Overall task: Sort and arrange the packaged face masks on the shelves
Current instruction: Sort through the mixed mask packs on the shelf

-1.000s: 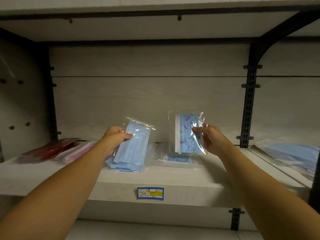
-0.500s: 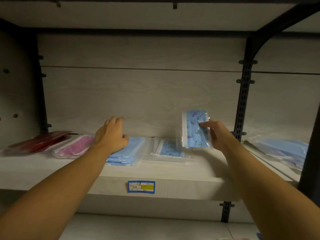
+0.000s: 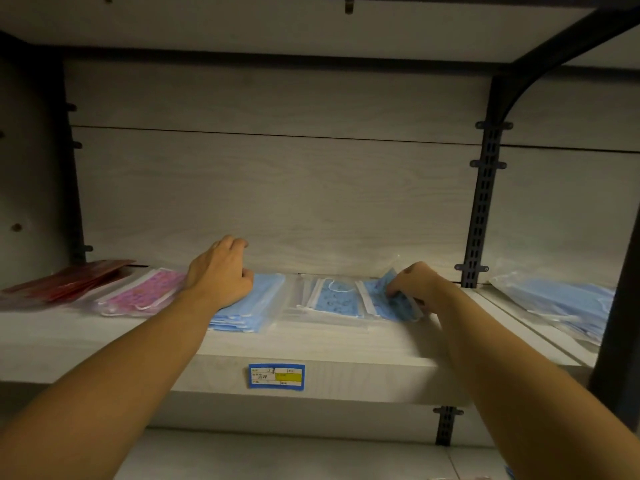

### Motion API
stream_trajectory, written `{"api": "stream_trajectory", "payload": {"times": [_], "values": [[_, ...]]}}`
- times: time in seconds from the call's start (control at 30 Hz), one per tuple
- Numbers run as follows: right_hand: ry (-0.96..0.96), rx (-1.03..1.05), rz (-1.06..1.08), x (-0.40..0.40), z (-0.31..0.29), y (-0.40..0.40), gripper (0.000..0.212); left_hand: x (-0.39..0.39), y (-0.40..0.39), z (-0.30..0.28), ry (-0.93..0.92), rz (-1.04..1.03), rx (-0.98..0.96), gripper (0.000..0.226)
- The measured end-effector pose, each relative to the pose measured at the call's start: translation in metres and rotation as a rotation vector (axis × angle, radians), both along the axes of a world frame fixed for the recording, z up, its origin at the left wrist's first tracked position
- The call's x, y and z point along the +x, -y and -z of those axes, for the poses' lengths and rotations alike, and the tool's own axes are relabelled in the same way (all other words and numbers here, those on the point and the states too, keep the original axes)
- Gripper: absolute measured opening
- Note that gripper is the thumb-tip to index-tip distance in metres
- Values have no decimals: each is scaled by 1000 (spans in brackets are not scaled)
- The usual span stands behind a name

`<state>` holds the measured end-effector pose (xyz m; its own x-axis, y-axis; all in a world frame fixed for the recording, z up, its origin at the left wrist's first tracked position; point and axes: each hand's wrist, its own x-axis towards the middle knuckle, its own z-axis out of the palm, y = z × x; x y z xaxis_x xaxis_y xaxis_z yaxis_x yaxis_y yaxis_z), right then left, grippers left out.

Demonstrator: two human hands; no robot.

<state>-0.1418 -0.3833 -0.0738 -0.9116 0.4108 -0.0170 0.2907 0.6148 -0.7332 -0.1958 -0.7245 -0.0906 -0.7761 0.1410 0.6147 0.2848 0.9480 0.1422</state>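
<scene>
On pale wood-grain shelf, mask packs, black uprights

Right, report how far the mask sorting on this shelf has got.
Done: red packs, pink pack and plain blue stack lie sorted along the shelf. In hand: the left hand rests on the blue stack; the right hand grips a patterned blue pack beside its match. Left: releasing it; blue packs right of the upright look loose.

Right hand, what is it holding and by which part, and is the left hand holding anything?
The right hand pinches the patterned blue mask pack at its right edge. The left hand rests on the plain blue stack, holding nothing.
</scene>
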Motion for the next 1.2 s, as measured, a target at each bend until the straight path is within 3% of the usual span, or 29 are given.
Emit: {"api": "stream_trajectory", "payload": {"times": [0.43, 0.57, 1.03, 1.1, 1.2], "values": [[-20, 16, -141, -14, 1, 43, 39, 4, 2, -1, 20, -8, 19, 55], [-31, 15, -100, -5, -4, 35, 33, 5, 3, -5, 22, -19, 24, 53], [30, 345, 6, 13, -2, 6, 25, 24, -9, -24, 15, -81, -46, 52], [6, 411, 24, 15, 1, 3, 35, 29, -13, -27, 5, -81, -50, 52], [-65, 540, 99, 19, 7, -4, 70, 38, -20, -30, -8, -88, -46, 51]]}}
